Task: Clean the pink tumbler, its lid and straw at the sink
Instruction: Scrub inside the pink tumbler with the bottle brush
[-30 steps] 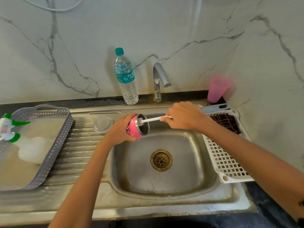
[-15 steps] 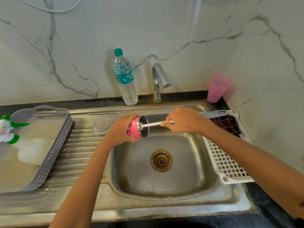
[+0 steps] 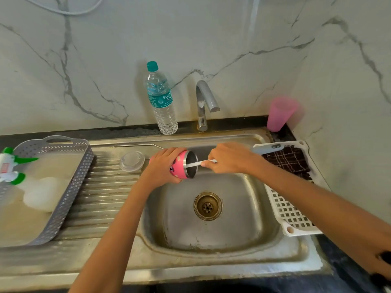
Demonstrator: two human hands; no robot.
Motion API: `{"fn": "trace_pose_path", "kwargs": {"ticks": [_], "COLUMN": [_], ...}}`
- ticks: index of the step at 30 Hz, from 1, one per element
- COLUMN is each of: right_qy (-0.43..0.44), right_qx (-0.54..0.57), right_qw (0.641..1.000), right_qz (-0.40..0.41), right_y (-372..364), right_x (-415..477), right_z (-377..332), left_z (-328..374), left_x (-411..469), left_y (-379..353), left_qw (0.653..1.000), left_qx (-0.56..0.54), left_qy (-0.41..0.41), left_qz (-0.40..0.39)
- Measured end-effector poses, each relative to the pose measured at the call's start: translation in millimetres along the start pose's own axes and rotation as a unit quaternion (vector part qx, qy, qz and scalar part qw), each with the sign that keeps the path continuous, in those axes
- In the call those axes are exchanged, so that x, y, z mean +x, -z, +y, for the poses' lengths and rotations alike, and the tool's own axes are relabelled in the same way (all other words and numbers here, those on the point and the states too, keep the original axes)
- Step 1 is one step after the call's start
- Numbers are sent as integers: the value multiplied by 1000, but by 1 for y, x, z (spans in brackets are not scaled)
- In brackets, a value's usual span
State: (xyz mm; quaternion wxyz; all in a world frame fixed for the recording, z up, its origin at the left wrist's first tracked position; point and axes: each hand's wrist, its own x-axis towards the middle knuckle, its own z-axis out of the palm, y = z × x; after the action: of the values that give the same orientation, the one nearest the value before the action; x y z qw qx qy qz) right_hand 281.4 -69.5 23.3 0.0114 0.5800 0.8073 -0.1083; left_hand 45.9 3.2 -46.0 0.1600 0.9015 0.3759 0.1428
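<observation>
Head view looks down over the steel sink (image 3: 249, 235) set into the worktop. The pink tumbler (image 3: 179, 164) is held on its side above the back left part of the basin, its open mouth turned to the right. Its body is bright pink with pale dots and a small dark mark low on the side, and the rim and inside are bare shiny steel. The left hand (image 3: 163, 166) is wrapped round the tumbler's body from behind, fingers curled over the top. The right hand (image 3: 230, 158) is closed round a brush (image 3: 195, 164), pinching its thin white stem, which runs into the tumbler's mouth; the bristle end is hidden inside. A grey handle end sticks out past that hand toward the right.

On the ribbed drainboard just left of the tumbler lies the clear round lid (image 3: 132, 161), flat. Behind it, along the back edge of the drainboard, lies the thin metal straw (image 3: 137, 145) with a bent end.

A water bottle (image 3: 161, 100) with a teal cap stands at the back edge beside the tap (image 3: 204, 102). A pink plastic cup (image 3: 280, 114) sits upside down in the back right corner. A white rack (image 3: 289, 212) along the right edge carries a brown checked cloth (image 3: 289, 161). A grey basket (image 3: 69, 187) fills the left side, a green and white spray bottle (image 3: 10, 166) at its far edge.
</observation>
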Motion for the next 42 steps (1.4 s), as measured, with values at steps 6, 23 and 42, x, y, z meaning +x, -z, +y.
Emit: {"fn": "trace_pose_path", "kwargs": {"ticks": [6, 23, 42], "right_qy": [-15, -30, -23], "right_qx": [21, 3, -55], "right_qw": [1000, 1000, 998], "right_qz": [-10, 4, 26], "right_y": [2, 0, -7], "right_x": [-17, -18, -10], "right_z": [17, 22, 20], "left_z": [-15, -14, -8], "left_x": [-13, 0, -9], "left_y": [12, 22, 17], "left_qw": [999, 999, 996], "left_qx": [-22, -8, -60], "left_qy": [40, 20, 67], "left_qz": [26, 29, -8]}}
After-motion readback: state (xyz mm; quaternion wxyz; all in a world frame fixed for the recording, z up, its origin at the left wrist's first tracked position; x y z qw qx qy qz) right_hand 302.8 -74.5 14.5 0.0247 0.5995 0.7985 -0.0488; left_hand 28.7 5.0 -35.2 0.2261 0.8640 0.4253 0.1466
